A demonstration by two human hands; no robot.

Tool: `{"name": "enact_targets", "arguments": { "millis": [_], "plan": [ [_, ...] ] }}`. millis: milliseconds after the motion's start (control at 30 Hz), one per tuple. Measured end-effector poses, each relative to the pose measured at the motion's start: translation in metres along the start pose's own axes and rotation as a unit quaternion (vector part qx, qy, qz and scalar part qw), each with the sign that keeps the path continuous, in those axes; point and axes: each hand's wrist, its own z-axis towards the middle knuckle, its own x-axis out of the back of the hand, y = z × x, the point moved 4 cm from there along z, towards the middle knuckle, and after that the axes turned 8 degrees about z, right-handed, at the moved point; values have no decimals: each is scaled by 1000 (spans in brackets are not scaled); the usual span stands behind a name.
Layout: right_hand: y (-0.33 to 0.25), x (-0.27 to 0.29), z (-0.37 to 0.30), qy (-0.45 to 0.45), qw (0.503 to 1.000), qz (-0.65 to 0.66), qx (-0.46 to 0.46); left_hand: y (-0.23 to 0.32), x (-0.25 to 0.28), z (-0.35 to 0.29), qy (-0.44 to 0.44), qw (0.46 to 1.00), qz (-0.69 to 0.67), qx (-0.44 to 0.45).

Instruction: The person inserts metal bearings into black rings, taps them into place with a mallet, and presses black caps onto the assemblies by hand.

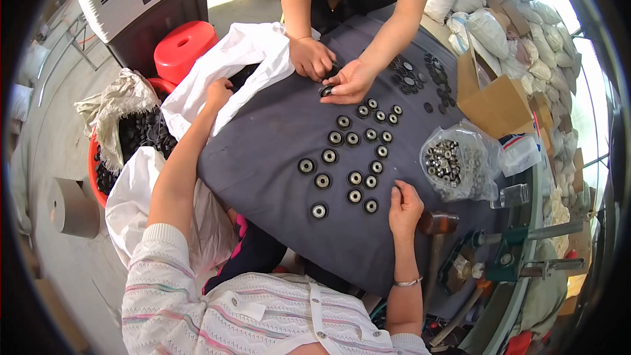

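Observation:
My left hand (219,92) reaches into the mouth of a white sack (230,52), beside its dark contents. Its fingers look curled, and what they hold is hidden. My right hand (406,209) rests on the grey cloth (276,177) with fingers curled together and nothing visible in them. Several black wheels with metal bearings (322,180) lie scattered left of it. Across the table, a co-worker's hands (351,82) hold a small black wheel (327,91).
A mallet (439,222) and a green vise (509,253) are at the right. Behind them sit a clear bag of metal bearings (460,161) and an open carton (493,102). Black parts (141,133) fill a red tub at left, near a red stool (185,49).

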Motion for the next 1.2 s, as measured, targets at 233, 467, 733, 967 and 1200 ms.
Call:
{"name": "enact_targets", "arguments": {
  "millis": [233,467,733,967,1200],
  "plan": [
    [-15,18,-14,25,999,-15,27,-10,0,4,-19,996,70,44],
    [-30,117,-66,99,960,-261,36,70,111,-19,213,960,-180,-1],
    [14,126,-85,-51,924,-346,-151,273,137,-111,7,922,-222,-317],
    [46,148,-96,-67,962,-203,-171,279,69,-108,-56,942,-85,-320],
    [47,152,-91,-75,901,135,-405,269,62,-104,-109,925,-118,-343]
  ]
}}
